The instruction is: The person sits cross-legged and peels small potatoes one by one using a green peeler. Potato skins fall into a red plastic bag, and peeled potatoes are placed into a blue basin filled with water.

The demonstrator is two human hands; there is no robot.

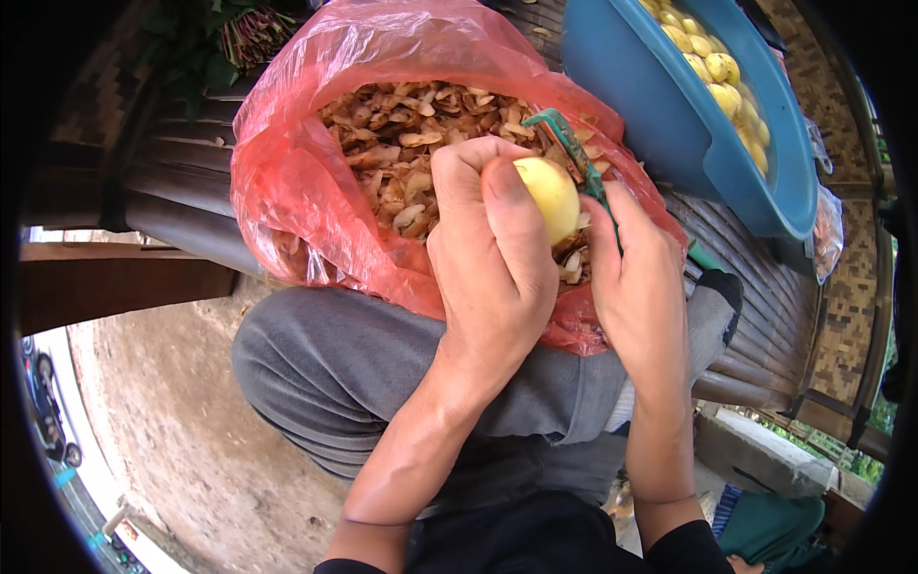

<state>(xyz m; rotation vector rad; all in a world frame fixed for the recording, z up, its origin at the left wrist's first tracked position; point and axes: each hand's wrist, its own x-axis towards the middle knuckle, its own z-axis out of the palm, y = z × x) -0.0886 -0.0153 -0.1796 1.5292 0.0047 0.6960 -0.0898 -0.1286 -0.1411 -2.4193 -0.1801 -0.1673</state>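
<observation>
My left hand (pixel 492 239) is closed around a peeled yellow potato (pixel 549 199), its thumb on the near side. In my right hand (pixel 639 277) is a green peeler (pixel 571 148), held by its handle between thumb and fingers. The peeler's head stands just beyond the potato; whether the blade touches it I cannot tell. Both hands are over an open red plastic bag (pixel 316 225), which holds a heap of brown and pale potato peels (pixel 411 134).
A blue basin (pixel 650 115) of peeled potatoes (pixel 717 67) stands at the far right on the bamboo slats (pixel 182 182). Leafy greens (pixel 244 38) lie at the far left. My bent leg (pixel 335 354) is close in front of the bag. Another person's hand (pixel 744 564) shows at the lower right.
</observation>
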